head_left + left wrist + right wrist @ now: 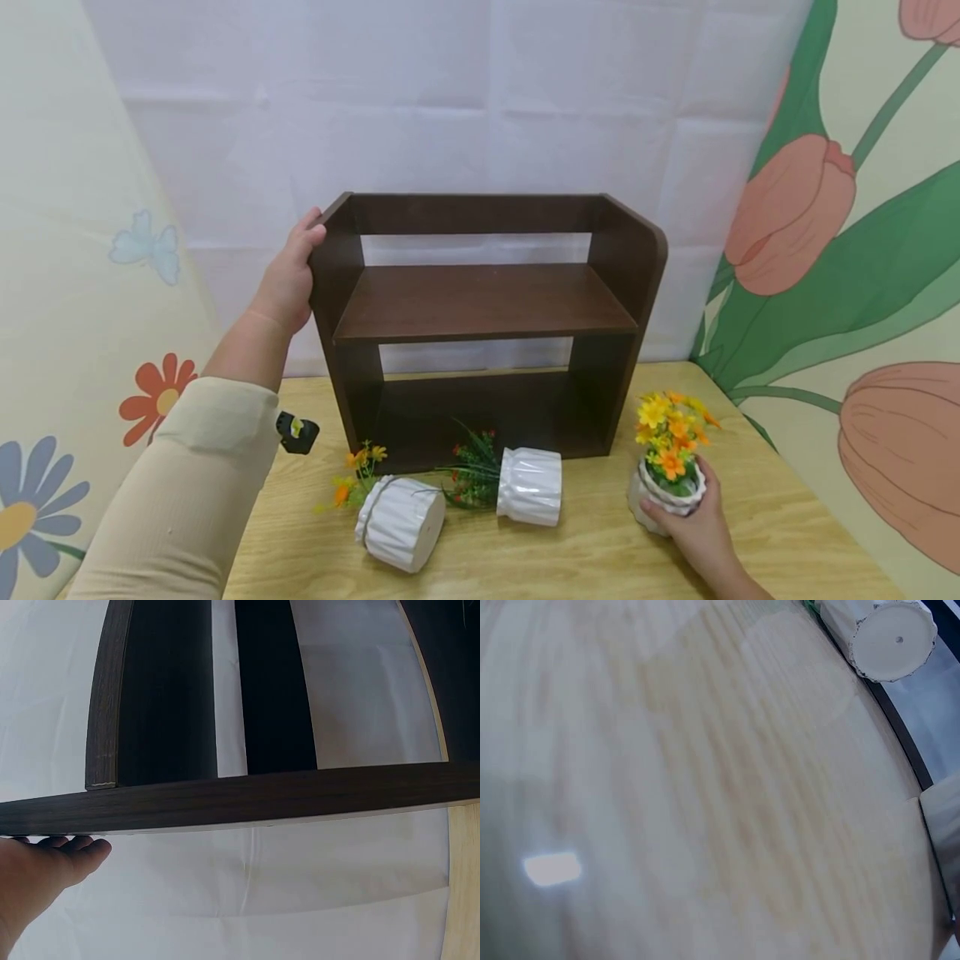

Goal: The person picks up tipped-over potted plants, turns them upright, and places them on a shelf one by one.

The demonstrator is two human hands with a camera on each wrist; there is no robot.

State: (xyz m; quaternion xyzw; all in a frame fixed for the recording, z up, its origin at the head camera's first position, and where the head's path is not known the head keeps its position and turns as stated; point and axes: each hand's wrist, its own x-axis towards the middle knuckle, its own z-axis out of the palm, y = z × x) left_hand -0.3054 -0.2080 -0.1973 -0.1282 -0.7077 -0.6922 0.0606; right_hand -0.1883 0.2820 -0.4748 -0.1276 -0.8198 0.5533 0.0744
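Pale wood tabletop (pixel 705 787) fills most of the view, its grain streaked and blurred, with a bright patch of glare (pixel 553 869) at lower left. At the top right a white pot (pixel 892 641) shows its round base, a small hole (pixel 899 640) near the middle; a bit of green (pixel 812 606) shows beside it. Below the pot, a dark strip (pixel 904 739) slants toward a white thing (pixel 943 832) cut off by the right edge, too partial to identify.
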